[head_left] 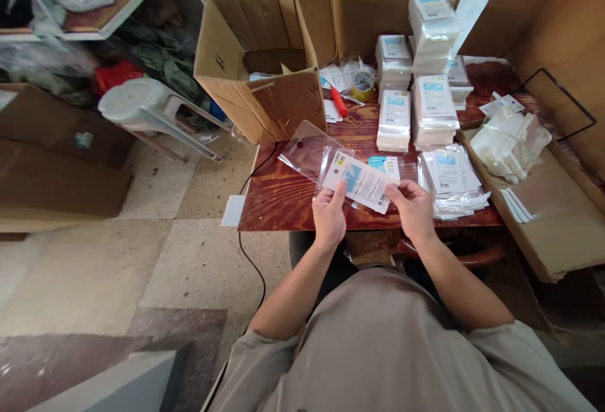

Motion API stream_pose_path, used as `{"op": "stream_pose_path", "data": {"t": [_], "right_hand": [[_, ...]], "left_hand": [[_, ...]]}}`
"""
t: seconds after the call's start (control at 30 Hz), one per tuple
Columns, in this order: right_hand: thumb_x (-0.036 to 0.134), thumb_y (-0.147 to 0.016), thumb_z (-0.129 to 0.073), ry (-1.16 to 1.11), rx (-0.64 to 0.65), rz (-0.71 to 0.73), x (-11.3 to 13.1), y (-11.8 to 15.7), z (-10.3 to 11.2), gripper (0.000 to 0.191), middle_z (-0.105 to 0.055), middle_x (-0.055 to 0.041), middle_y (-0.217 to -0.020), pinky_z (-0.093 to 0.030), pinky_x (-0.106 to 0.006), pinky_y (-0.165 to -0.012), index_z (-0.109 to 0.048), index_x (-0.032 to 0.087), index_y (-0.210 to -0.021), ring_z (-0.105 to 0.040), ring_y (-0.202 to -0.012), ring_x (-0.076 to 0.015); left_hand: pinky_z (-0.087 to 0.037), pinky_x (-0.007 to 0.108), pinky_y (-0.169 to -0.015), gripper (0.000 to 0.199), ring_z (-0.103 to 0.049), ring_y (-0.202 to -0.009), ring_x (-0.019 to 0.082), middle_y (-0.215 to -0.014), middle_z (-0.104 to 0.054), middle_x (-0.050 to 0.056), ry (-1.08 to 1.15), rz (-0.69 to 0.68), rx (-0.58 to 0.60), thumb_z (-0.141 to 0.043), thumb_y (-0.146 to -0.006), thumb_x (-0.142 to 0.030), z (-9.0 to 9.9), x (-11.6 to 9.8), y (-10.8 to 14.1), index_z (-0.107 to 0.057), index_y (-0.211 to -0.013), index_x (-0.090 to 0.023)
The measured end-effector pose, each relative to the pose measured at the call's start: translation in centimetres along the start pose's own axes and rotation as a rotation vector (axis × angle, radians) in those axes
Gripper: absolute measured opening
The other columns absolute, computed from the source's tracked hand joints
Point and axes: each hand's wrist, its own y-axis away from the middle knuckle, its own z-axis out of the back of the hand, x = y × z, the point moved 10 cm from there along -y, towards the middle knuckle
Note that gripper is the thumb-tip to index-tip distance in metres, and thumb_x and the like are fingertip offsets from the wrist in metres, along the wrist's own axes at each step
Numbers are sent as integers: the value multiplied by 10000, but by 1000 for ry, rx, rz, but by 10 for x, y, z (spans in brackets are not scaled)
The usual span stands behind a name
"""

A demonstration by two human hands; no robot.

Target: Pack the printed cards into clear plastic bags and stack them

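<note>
Over the front of the table, my left hand [329, 218] pinches the left end of a white printed card [366, 186] with a blue picture and yellow mark. Clear plastic surrounds or underlies that left end; I cannot tell how far the card sits inside it. Further left, a clear plastic sleeve [307, 150] with a hole lies on the tabletop, partly behind the card. My right hand [416, 211] grips the card's right end between thumb and fingers. Just behind the card lies another blue-and-white card [385, 165], partly covered. Right of my right hand is a loose pile of sleeved cards [449, 179].
Several stacks of packaged cards [394, 119] stand at the back right of the dark red table [269, 204]. An open cardboard box [283, 106] is at back left, beside a red-handled tool [338, 102] and a tape roll [363, 86]. A shallow carton [558, 223] sits right; a stool [135, 103] stands left.
</note>
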Motion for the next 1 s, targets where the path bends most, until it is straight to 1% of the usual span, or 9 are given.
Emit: {"op": "stream_pose_path", "data": {"t": [0.17, 0.33, 0.4, 0.53, 0.67, 0.77, 0.87, 0.93, 1.0], "right_hand": [[614, -688, -952, -27, 21, -61, -14, 9, -17, 507, -741, -23, -771, -642, -339, -640, -654, 215, -782, -692, -676, -187], [600, -642, -990, 32, 29, -99, -16, 16, -5, 531, -715, -26, -672, -587, -325, -493, -628, 223, -734, -671, -567, -199], [623, -659, -977, 36, -1, -103, -16, 20, -3, 539, -688, -19, -615, -533, -303, -432, -625, 224, -743, -647, -512, -192], [678, -663, -951, 7, -95, -66, -13, 25, -6, 573, -679, -9, -612, -552, -317, -448, -602, 232, -745, -644, -495, -191], [676, -695, -931, 73, -5, -32, -17, 20, -16, 550, -667, -6, -620, -530, -315, -463, -613, 231, -756, -614, -499, -180], [586, -662, -976, 224, -35, 153, -6, 15, -4, 527, -752, -54, -869, -551, -292, -559, -694, 213, -907, -676, -707, -191], [559, -673, -972, 287, 39, 217, -3, 13, -6, 622, -772, -86, -1096, -600, -304, -687, -745, 215, -1139, -709, -909, -220], [575, -744, -922, 238, 178, 123, -11, 12, -17, 567, -783, -68, -1026, -622, -331, -731, -762, 214, -1151, -720, -874, -218], [583, -783, -890, 150, 242, 22, -14, 11, -17, 517, -787, -58, -967, -636, -355, -743, -765, 207, -1115, -731, -831, -216]], "left_hand": [[-600, 382, -1018, 436, -773, -1082, 256, -1070, -821, 80, 3, 32, 57, -939, -772, -556, -12, 10, 14, -804, -954, -184], [-612, 362, -979, 418, -784, -1030, 239, -1040, -812, 70, 46, -67, -58, -960, -754, -505, 10, -24, -4, -775, -960, -192], [-616, 370, -967, 390, -787, -1008, 235, -1035, -808, 70, 22, -70, -61, -943, -784, -492, 10, -27, -7, -773, -962, -190], [-587, 402, -1075, 421, -762, -1167, 268, -1180, -806, 76, 39, -41, -29, -941, -785, -500, -3, -11, 3, -799, -1051, -205], [-591, 414, -1077, 452, -765, -1157, 273, -1175, -812, 71, 82, 39, -21, -982, -723, -495, -7, 5, 12, -809, -1022, -202], [-610, 416, -1039, 483, -777, -1107, 268, -1181, -813, 79, 107, 89, -27, -996, -700, -487, -2, 7, 12, -813, -1040, -197], [-623, 423, -989, 517, -783, -1075, 293, -1141, -818, 103, 37, 120, 54, -995, -691, -516, -7, 11, 13, -813, -1039, -181], [-630, 408, -910, 524, -788, -989, 295, -1078, -820, 115, -76, 147, 154, -995, -686, -528, -17, 18, 17, -814, -1019, -166], [-618, 384, -771, 512, -766, -797, 261, -974, -812, 112, -212, 198, 271, -977, -712, -540, -27, 27, 20, -802, -1009, -161]]}}
